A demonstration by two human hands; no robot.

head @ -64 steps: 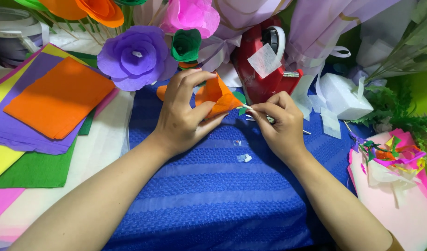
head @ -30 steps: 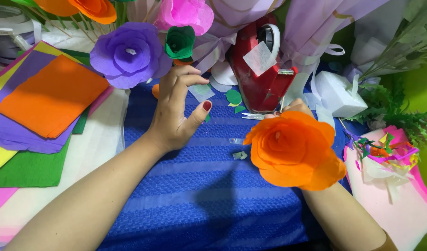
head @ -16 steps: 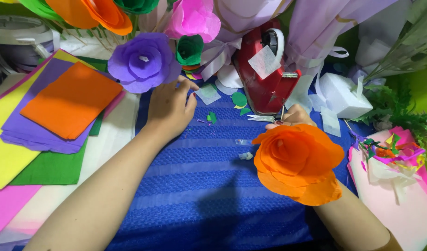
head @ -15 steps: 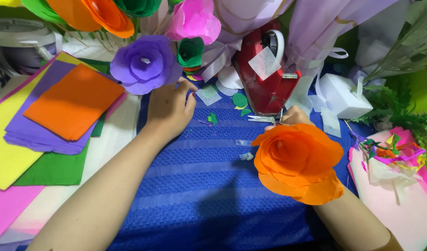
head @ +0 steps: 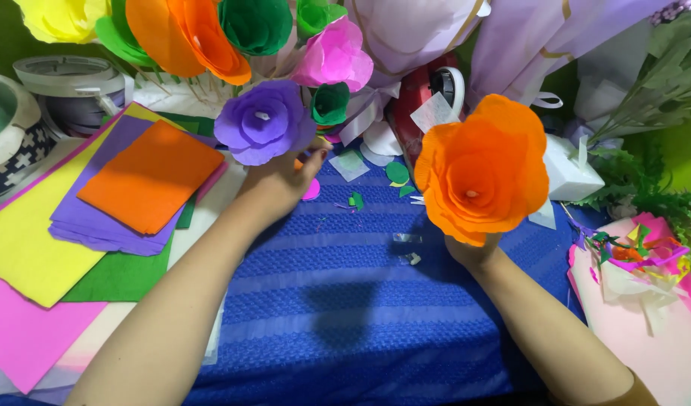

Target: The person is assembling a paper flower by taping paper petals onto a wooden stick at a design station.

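My right hand (head: pixel 475 253) holds up an orange paper flower (head: pixel 481 171) by its base; the bloom faces me and hides most of the hand. My left hand (head: pixel 279 183) reaches forward over the blue cloth (head: pixel 345 316) to just under a purple paper flower (head: pixel 261 122). Its fingertips are beside a small pink paper scrap (head: pixel 311 189), and I cannot tell whether they grip anything.
Stacked coloured paper sheets lie at left, an orange sheet (head: pixel 150 174) on top. Paper flowers stand along the back. A red tape dispenser (head: pixel 424 101) sits behind the orange flower. Tape rolls (head: pixel 73 86) are far left; pink paper with scraps (head: pixel 646 301) lies right.
My right hand has raised the orange flower up and back toward the dispenser. My left hand has slid further forward under the purple flower.
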